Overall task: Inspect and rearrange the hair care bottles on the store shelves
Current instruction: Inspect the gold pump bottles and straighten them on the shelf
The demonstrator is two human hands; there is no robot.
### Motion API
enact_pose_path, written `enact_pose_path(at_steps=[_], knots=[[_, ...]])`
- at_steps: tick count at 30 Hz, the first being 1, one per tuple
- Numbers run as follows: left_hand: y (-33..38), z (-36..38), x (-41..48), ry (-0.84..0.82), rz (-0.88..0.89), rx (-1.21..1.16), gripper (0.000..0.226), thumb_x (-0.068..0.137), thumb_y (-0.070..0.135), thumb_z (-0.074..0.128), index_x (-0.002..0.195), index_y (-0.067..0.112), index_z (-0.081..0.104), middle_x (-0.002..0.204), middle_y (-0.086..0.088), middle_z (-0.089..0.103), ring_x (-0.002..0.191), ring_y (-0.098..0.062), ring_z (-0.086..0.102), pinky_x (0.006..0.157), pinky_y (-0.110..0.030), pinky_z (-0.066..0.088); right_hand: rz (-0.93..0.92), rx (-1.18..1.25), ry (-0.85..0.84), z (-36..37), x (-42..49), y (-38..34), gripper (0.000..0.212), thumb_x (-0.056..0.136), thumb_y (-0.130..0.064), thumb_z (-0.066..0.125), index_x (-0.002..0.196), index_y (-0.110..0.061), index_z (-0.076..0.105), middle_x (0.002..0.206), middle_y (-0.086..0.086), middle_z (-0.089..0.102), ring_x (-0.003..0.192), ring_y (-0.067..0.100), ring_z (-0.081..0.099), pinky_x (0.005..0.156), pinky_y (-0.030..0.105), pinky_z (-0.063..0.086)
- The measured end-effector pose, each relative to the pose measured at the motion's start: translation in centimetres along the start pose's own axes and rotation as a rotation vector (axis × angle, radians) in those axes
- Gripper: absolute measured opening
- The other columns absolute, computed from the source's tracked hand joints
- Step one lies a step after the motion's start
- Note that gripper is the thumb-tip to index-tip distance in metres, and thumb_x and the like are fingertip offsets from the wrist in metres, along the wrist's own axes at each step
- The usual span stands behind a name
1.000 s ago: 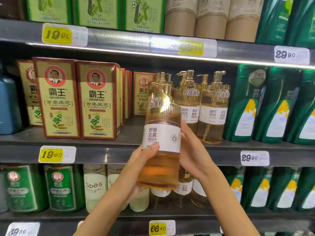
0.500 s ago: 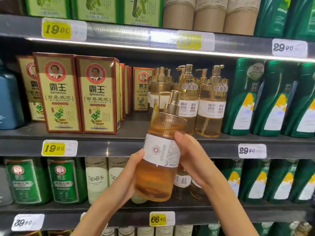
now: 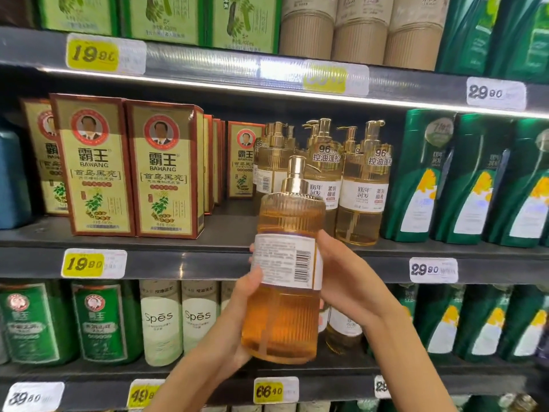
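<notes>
Held bottle: the amber pump bottle [image 3: 282, 316] is in the air in front of the shelving, just below the picture's middle. Its top leans slightly toward 1 o'clock.
Pump: the gold pump head [image 3: 297, 173] sits at the bottle's 12 o'clock and overlaps the stock behind it.
Label: the white back label [image 3: 285, 260], with small print and a barcode, faces the camera.
Left hand: the left hand [image 3: 237, 319] grips the bottle from 8 o'clock. The thumb lies across the label's lower left corner, the fingers curl round behind, and fingertips show past the label's left edge.
Right hand: the right hand [image 3: 347, 283] grips from 3 o'clock, thumb along the label's right edge. Its other fingers are hidden behind the bottle.
Middle shelf: the grey middle shelf [image 3: 193, 263] has its front edge passing behind the label.
Matching stock: similar shelved pump bottles [image 3: 361, 200] stand upright on that shelf at 1 o'clock from the held one, in rows going back.
Boxes: red-and-gold Bawang boxes [image 3: 95, 168] stand at 10 o'clock, the front two side by side.
Green bottles: dark green bottles [image 3: 416, 179] fill the shelf at 2 o'clock.
Lower shelf: pale Spes bottles [image 3: 162, 319] stand at 9 o'clock.
Price tags: a yellow 19.90 tag [image 3: 84, 264] is at 9 o'clock, a white 29.90 tag [image 3: 432, 269] at 3 o'clock, and a yellow 66.40 tag [image 3: 271, 391] at 6 o'clock.
</notes>
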State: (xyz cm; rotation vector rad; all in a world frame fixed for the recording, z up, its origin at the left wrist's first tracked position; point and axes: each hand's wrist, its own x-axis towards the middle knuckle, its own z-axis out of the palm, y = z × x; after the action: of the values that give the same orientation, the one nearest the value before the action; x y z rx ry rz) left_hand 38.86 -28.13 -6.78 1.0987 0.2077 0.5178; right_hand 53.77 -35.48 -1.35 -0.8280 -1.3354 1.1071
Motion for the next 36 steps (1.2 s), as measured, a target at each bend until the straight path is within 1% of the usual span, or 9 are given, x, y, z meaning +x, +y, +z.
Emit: enact_pose_path(at_steps=[3, 6, 8, 10, 14, 19, 24, 28, 36], knots=[[1.0, 0.8, -0.2, -0.090, 0.041, -0.137, 0.097, 0.025, 0.060, 0.087, 0.109, 0.015, 0.069, 0.102, -0.021, 0.069, 0.084, -0.030, 0.069, 0.068, -0.040, 0.057, -0.013, 0.049, -0.033, 0.3, -0.1, 0.6, 0.046, 0.079, -0.050, 0.067, 0.117, -0.024, 0.067, 0.107, 0.022, 0.060, 0.098, 0.044, 0.030, 0.084, 0.048, 0.034], [2.1, 1.5, 1.2, 0.296, 0.174, -0.110, 0.101, 0.041, 0.056, 0.085, 0.122, 0.002, 0.056, 0.112, -0.032, 0.058, 0.061, -0.022, 0.066, 0.046, -0.018, 0.051, -0.077, 0.017, 0.044, 0.7, -0.2, 0.5, 0.053, 0.077, -0.049, 0.069, 0.120, -0.019, 0.064, 0.118, 0.012, 0.065, 0.098, 0.031, 0.064, 0.080, 0.030, 0.055], [1.8, 1.1, 1.3, 0.362, 0.219, 0.075, 0.048, 0.088, 0.040, 0.053, 0.123, 0.007, 0.051, 0.126, -0.018, 0.055, 0.081, -0.022, 0.060, 0.070, -0.024, 0.052, -0.096, -0.086, 0.162, 1.3, -0.2, 0.3, 0.067, 0.070, -0.043, 0.077, 0.125, -0.013, 0.056, 0.119, 0.008, 0.066, 0.108, 0.022, 0.064, 0.085, 0.030, 0.055], [1.6, 1.6, 1.4, 0.334, 0.250, 0.399, 0.021, 0.089, 0.037, 0.052, 0.106, 0.024, 0.052, 0.118, 0.005, 0.064, 0.097, -0.011, 0.061, 0.086, -0.026, 0.050, -0.100, -0.229, 0.344, 2.0, 0.0, 0.4, 0.081, 0.061, -0.035, 0.084, 0.129, -0.015, 0.047, 0.119, 0.005, 0.066, 0.107, 0.017, 0.065, 0.086, 0.029, 0.054], [0.6, 2.0, 0.3, 0.356, 0.451, 0.616, 0.052, 0.062, 0.070, 0.061, 0.103, 0.041, 0.049, 0.097, 0.036, 0.061, 0.089, 0.015, 0.058, 0.067, -0.007, 0.046, -0.045, -0.283, 0.518, 2.9, 0.4, 0.5, 0.093, 0.055, -0.049, 0.076, 0.135, -0.019, 0.038, 0.126, 0.003, 0.059, 0.112, 0.015, 0.061, 0.096, 0.035, 0.050], [1.0, 1.9, 0.1, 0.164, 0.289, 0.061, 0.048, 0.059, 0.046, 0.060, 0.101, 0.023, 0.067, 0.095, -0.004, 0.074, 0.085, -0.018, 0.071, 0.060, -0.028, 0.056, 0.126, -0.056, 0.206, 2.2, -0.8, 0.1, 0.060, 0.082, -0.061, 0.043, 0.130, -0.025, 0.051, 0.121, -0.003, 0.066, 0.114, 0.012, 0.061, 0.090, 0.027, 0.052], [1.6, 2.1, -0.9, 0.098, 0.254, 0.075, 0.054, 0.068, 0.048, 0.057, 0.116, 0.023, 0.057, 0.106, -0.005, 0.071, 0.098, -0.019, 0.067, 0.069, -0.029, 0.057, 0.091, -0.038, 0.201, 2.5, -0.8, 1.1, 0.054, 0.080, -0.038, 0.063, 0.129, -0.018, 0.052, 0.116, 0.003, 0.068, 0.108, 0.017, 0.065, 0.086, 0.028, 0.055], [1.2, -1.0, -1.4, 0.212, 0.272, 0.393, 0.012, 0.097, 0.013, 0.043, 0.094, 0.003, 0.049, 0.132, -0.019, 0.053, 0.115, -0.029, 0.055, 0.089, -0.028, 0.047, 0.022, 0.089, 0.219, 2.6, -1.0, 2.4, 0.038, 0.083, -0.027, 0.057, 0.119, -0.016, 0.059, 0.110, 0.005, 0.071, 0.103, 0.016, 0.067, 0.081, 0.026, 0.055], [1.5, -0.9, -0.3, 0.048, 0.367, 0.462, 0.051, 0.081, 0.030, 0.060, 0.130, 0.020, 0.048, 0.120, 0.002, 0.065, 0.111, -0.013, 0.061, 0.081, -0.021, 0.051, 0.028, -0.237, 0.152, 1.6, -1.1, 3.0, 0.082, 0.069, -0.056, 0.072, 0.137, -0.032, 0.034, 0.129, -0.010, 0.060, 0.119, 0.009, 0.056, 0.092, 0.023, 0.050]])
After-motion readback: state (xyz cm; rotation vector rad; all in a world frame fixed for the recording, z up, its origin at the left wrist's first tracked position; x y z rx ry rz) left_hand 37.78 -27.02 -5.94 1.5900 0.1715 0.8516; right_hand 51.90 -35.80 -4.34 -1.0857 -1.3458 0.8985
